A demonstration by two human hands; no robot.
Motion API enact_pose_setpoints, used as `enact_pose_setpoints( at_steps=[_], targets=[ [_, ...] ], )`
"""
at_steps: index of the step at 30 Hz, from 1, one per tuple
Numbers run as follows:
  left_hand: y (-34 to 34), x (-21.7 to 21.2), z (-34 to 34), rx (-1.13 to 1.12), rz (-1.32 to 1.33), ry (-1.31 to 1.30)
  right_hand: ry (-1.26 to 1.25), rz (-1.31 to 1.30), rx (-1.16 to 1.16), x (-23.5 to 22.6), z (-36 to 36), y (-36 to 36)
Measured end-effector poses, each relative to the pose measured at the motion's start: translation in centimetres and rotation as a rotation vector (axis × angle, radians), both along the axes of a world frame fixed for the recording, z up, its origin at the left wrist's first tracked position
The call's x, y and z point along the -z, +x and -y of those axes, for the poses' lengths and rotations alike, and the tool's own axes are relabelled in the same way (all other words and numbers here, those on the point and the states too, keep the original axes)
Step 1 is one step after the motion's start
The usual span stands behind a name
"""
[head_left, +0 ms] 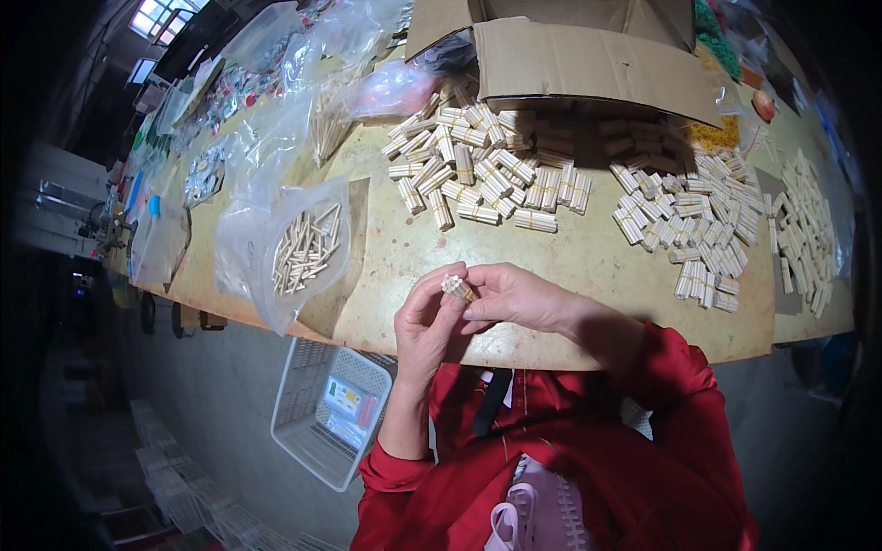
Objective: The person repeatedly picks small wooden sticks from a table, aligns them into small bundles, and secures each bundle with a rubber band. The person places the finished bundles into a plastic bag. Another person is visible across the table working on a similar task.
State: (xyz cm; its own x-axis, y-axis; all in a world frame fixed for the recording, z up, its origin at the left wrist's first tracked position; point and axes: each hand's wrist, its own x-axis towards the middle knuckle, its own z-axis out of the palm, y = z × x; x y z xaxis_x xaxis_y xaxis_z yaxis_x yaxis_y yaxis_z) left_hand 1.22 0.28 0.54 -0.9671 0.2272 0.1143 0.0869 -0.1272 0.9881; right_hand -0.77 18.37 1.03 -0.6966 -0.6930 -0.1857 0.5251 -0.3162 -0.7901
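You've got 1 small bundle of pale sticks (457, 287) held end-up w/ both hands, just above the counter (570, 257) near edge. Left hand (424, 323) fingers curl narrow around it; right hand (516, 296) fingers pinch its top. 3 heaps of banded bundles: middle heap (482, 170), right heap (694, 234), far-right heap (804, 230); too many to count. Clear plastic bag (303, 243) holds loose sticks. Cardboard box (588, 50) lies open at back. White basket (331, 411) on floor, holds packets.

One cardboard box (588, 55) and one white basket (326, 413) show. Two hands (478, 308) hold one stick bundle (457, 288). The finished bundles (487, 170) are too many to count.
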Motion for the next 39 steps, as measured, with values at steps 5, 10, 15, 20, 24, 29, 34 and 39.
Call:
enact_pose_setpoints(
  at_steps=[5,10,15,20,24,29,34,39],
  targets=[
    [0.6,-0.1,-0.2,-0.102,0.006,0.088,0.042,-0.152,0.052,0.3,1.1,0.4],
    [0.9,-1.4,-0.8,-0.004,0.012,0.022,-0.007,-0.066,-0.052,-1.9,-0.4,0.1],
    [0.6,-2.8,-0.7,0.045,0.025,0.033,-0.179,0.097,-0.124,-1.5,-0.4,-0.1],
    [0.6,-2.4,-0.5,0.065,0.042,0.022,-0.255,0.131,-0.159,-0.5,-0.4,-0.4],
    [0.9,-2.1,-0.5,-0.070,-0.053,-0.175,-0.214,0.143,-0.110,-0.9,-0.2,-0.2],
    [0.2,-2.5,-0.3,-0.224,-0.525,-0.806,0.083,-0.009,-0.016,-0.5,-0.3,-0.3],
    [0.2,-0.4,-0.4,-0.116,-0.152,-0.296,-0.151,0.149,-0.036,0.5,-0.4,-0.6],
    [0.1,0.4,-0.1,-0.036,-0.083,-0.223,-0.133,0.165,-0.065,0.2,-0.6,-0.6]
  ],
)
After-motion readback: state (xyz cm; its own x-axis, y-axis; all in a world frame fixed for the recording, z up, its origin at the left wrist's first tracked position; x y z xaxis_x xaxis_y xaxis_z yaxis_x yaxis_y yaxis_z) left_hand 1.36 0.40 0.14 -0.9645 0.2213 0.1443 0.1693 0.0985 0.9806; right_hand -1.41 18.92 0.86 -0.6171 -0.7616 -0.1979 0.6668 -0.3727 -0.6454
